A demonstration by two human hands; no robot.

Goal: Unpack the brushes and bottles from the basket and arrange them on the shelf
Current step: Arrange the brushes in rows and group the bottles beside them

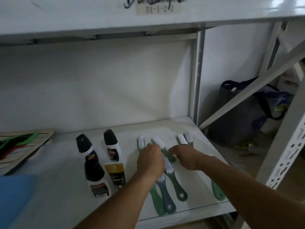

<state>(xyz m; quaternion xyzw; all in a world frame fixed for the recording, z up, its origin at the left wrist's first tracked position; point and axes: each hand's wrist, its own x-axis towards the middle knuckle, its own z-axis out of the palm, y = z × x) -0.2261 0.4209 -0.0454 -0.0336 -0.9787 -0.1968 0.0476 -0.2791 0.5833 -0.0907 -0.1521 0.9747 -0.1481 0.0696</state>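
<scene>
On the white shelf (66,195) lie three white bottles with black caps (84,146) (112,144) (95,177) and a gold and black tube (115,176). To their right lie several green brushes with white bristles, and a grey-blue brush (167,199) lies among the front ones. My left hand (150,162) is closed around the head end of a tilted green brush (165,152). My right hand (184,157) has its fingertips at that brush's handle; its grip is hidden. My right forearm covers part of another green brush (217,191). No basket is recognisable.
A patterned flat board (21,146) leans at the shelf's left end, with something blue (14,199) in front of it. A grey upright post (196,80) and a diagonal brace (247,90) bound the right side. A dark bag (239,113) sits on the floor beyond.
</scene>
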